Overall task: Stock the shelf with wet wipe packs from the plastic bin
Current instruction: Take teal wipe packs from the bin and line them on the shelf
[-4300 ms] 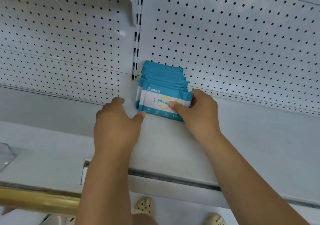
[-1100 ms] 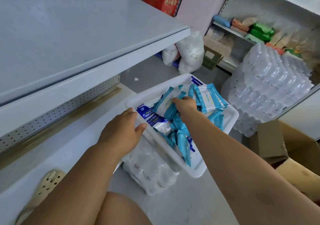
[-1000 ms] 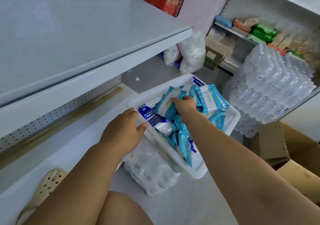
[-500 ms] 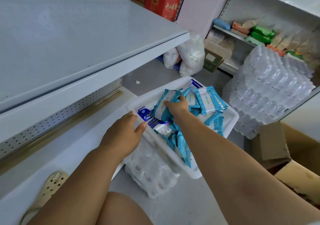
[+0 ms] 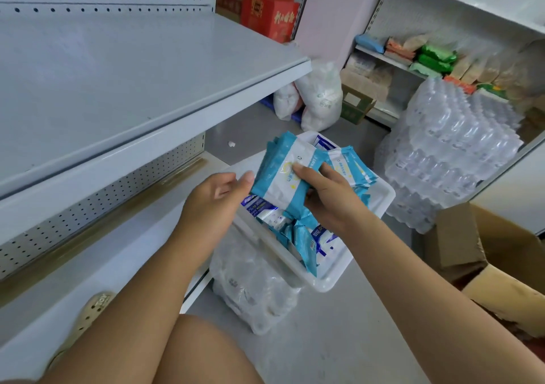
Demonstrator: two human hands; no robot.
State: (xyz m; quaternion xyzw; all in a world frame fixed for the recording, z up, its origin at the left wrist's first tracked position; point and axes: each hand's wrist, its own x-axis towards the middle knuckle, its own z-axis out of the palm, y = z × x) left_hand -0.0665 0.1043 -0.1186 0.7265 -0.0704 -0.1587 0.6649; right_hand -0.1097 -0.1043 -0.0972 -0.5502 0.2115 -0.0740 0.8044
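1. Now that the right hand [image 5: 330, 197] has come up out of the bin, its grip is shut tight on a small bunch of wet wipe packs [image 5: 283, 177], thumb on the front and fingers behind
2. Half a second ago that hand was still down among the loose packs; now the bunch is lifted above the white plastic bin [image 5: 368, 215], so the picking up is done
3. The left hand [image 5: 212, 206] has let go of the bin rim and moved up; its grip is apart, with the fingertips just at the left edge of the bunch, maybe to help square it up
4. Many more blue and white packs still lie in the bin, which sits on a wrapped bundle [image 5: 250, 289] on the floor
5. The shelf [image 5: 132, 73] to the left looks bare in this view, so I think the next job is to carry the bunch over there and stand it up
6. The packs are soft and slippery, so a loose one could slide out on the way
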